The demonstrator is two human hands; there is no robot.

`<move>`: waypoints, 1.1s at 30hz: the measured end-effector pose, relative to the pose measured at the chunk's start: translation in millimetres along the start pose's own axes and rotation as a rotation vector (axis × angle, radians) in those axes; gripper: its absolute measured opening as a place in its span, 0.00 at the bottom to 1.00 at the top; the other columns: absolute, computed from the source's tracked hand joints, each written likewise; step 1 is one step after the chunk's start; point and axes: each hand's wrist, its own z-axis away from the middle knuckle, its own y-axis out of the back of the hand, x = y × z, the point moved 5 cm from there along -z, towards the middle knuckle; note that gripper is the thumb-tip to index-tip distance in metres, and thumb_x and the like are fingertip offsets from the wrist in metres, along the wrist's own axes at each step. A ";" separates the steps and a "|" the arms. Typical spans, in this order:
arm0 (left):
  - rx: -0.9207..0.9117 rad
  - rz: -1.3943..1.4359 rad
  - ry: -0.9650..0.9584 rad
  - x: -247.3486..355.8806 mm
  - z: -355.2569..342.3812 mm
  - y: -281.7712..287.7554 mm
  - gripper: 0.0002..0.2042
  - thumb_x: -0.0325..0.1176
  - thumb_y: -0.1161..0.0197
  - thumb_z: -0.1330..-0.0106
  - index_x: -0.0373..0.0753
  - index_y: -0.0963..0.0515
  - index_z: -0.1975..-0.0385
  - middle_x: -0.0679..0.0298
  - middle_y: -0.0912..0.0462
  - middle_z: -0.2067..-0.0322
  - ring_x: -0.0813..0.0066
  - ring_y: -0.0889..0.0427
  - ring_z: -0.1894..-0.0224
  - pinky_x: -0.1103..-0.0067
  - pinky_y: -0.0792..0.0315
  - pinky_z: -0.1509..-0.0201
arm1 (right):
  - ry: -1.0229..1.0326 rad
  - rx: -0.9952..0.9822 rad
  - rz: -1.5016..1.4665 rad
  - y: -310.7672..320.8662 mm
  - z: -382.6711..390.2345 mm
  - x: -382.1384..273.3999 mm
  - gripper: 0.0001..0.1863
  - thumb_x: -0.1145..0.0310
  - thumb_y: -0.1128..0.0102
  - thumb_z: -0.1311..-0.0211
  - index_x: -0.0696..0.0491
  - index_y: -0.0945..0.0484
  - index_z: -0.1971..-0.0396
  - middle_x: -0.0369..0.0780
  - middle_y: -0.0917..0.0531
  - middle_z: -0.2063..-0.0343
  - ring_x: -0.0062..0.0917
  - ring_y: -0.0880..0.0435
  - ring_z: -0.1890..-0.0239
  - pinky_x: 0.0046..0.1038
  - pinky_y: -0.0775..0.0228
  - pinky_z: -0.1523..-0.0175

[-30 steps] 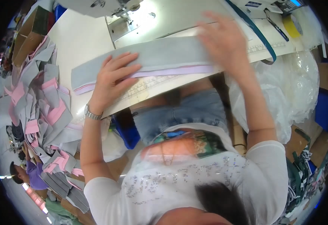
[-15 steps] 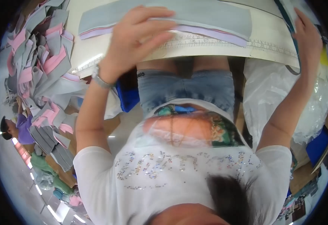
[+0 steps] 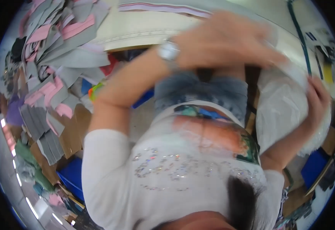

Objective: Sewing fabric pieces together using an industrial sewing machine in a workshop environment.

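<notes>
My left hand (image 3: pixel 236 40), with a metal watch (image 3: pixel 168 50) at its wrist, reaches right over the table's front (image 3: pixel 133 32), smeared by motion; its grip is unclear. My right hand (image 3: pixel 315 92) is low at the table's right, fingers bent beside a blurred pale thing (image 3: pixel 296 73) that stretches toward my left fingertips; I cannot make out what it is. Layered grey, pink and lilac fabric strips (image 3: pixel 159 7) lie at the back of the table, partly behind my left hand. A dark teal band (image 3: pixel 301 38) runs down the tabletop to the right.
Heaped grey and pink cut pieces (image 3: pixel 60 46) fill the left side. A co-worker in purple (image 3: pixel 14 111) is at the far left. Blue bins (image 3: pixel 71 176) stand low. A clear plastic bag (image 3: pixel 278 111) hangs at the right, near a yellow tape roll (image 3: pixel 328 73) on the table.
My left hand has moved right, off the fabric strips toward my right hand. My right hand left the strips and dropped at the right. The view has shifted, so the sewing machine is out of sight.
</notes>
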 end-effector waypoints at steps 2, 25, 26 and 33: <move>-0.347 -0.572 0.253 -8.1 0.1 31.6 0.10 0.33 0.38 0.40 0.52 0.17 0.59 0.63 0.26 0.72 0.67 0.24 0.63 0.72 0.27 0.59 | -0.168 -0.139 -0.016 -72.5 -43.2 -24.2 0.13 0.68 0.37 0.43 0.56 0.16 0.59 0.30 0.20 0.72 0.10 0.30 0.73 0.15 0.46 0.72; 0.146 0.326 0.075 -122.6 38.8 5.0 0.06 0.27 0.34 0.43 0.36 0.18 0.66 0.61 0.18 0.65 0.63 0.20 0.63 0.74 0.25 0.58 | 0.285 -0.156 0.249 -148.8 -97.6 -54.1 0.17 0.81 0.34 0.57 0.60 0.18 0.61 0.45 0.16 0.67 0.34 0.16 0.66 0.27 0.26 0.59; 0.188 0.304 0.040 -122.6 40.3 5.2 0.06 0.27 0.34 0.44 0.36 0.18 0.67 0.62 0.18 0.65 0.64 0.20 0.64 0.75 0.25 0.60 | 0.281 -0.159 0.240 -151.5 -97.9 -52.6 0.17 0.81 0.34 0.57 0.60 0.18 0.61 0.45 0.16 0.67 0.34 0.16 0.66 0.27 0.26 0.59; 0.109 0.131 -0.095 -111.5 28.7 -6.4 0.07 0.27 0.33 0.45 0.38 0.18 0.66 0.64 0.18 0.65 0.66 0.21 0.65 0.76 0.24 0.62 | 0.282 -0.141 0.128 -145.1 -96.1 -10.0 0.15 0.77 0.37 0.48 0.55 0.18 0.58 0.40 0.16 0.62 0.27 0.18 0.61 0.23 0.29 0.54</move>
